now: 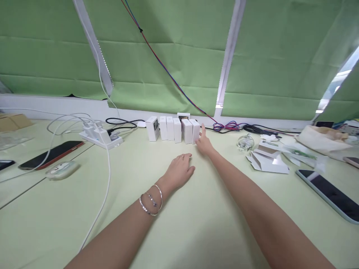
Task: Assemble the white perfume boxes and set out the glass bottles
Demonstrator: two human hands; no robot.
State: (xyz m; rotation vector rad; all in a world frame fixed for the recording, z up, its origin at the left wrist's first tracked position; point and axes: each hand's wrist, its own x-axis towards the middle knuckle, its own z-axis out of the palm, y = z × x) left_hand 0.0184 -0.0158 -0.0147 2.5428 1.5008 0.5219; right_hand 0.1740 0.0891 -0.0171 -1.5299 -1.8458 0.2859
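Several small white boxes (177, 130) stand upright in a row near the back of the table. At the row's right end, my right hand (205, 143) touches the side of the last white box (195, 131). One finger points up and away, apart from the thumb side; the other fingers are partly hidden. My left hand (179, 172) lies palm down on the table in front of the row, holding nothing. Its fingers reach forward, with the thumb apart. A ring is on one finger, and bracelets (151, 201) circle that wrist.
A power strip (112, 142) with plugs and white cables lies left, near a phone (52, 155) and a pale rounded case (62, 170). On the right are an opened white carton (267, 160), a clear round object (245, 142), a phone (329, 194) and coiled cables (258, 129).
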